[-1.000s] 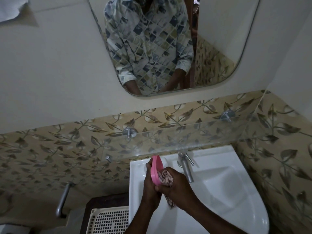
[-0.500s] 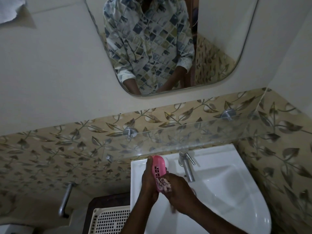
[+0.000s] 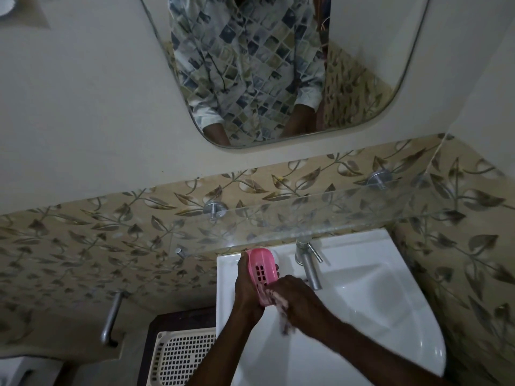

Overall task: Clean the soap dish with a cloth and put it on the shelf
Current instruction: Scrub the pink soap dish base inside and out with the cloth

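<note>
Head view looks down on a white sink [image 3: 390, 296] set in a corner of leaf-patterned tile, with both hands working above its near left part. Left hand [image 3: 246, 288] has its grip clamped on the pink soap dish [image 3: 263, 273], fingers wrapped around the dish's left side and far end, holding it on edge so the slotted bottom faces right. Right hand [image 3: 298, 305] has its grip closed on a bunched cloth [image 3: 281, 307], pressing it against the near end of the dish; the cloth is blurred, and a tail of it hangs down below the hand. A chrome tap [image 3: 308, 267] stands just right of the dish, apart from it.

Judging from this, the wiping step is in hand rather than finished: cloth and dish are touching, and the dish is over the sink, not on any shelf. Whether the dish is clean yet cannot be told; its far part looks plain pink with no obvious residue.

What is left is to finish the wipe, free the dish from the cloth, and set it on the glass shelf [image 3: 348, 215], which runs along the wall just above and beyond the hands and looks bare. Placing the dish there should be a short lift up and away.
</note>
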The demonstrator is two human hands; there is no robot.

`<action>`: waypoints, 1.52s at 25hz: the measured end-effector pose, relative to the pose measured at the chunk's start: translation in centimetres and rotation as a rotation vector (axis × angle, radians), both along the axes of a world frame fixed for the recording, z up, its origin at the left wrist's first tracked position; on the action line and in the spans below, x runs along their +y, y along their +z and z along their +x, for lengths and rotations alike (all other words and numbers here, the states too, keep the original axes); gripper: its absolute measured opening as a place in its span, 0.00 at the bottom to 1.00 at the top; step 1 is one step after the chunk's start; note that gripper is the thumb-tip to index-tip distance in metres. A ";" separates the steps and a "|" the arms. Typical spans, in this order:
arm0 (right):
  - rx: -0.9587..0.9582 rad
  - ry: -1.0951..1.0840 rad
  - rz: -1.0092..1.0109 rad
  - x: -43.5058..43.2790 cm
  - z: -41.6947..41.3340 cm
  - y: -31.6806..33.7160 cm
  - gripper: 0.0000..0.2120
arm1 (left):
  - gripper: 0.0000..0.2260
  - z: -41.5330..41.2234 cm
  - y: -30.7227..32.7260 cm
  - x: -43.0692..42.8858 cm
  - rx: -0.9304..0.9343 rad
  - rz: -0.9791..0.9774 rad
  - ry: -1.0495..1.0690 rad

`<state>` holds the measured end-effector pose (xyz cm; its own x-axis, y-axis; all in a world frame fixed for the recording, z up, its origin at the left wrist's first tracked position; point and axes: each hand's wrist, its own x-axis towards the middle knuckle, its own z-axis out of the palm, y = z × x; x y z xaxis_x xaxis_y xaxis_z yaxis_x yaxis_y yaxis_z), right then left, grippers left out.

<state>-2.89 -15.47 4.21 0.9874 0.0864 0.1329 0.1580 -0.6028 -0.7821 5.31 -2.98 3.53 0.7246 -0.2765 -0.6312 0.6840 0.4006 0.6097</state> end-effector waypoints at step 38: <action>-0.542 0.180 -0.490 -2.2 1.0 3.8 0.10 | 0.43 -2.1 3.7 4.6 0.041 -0.549 -0.346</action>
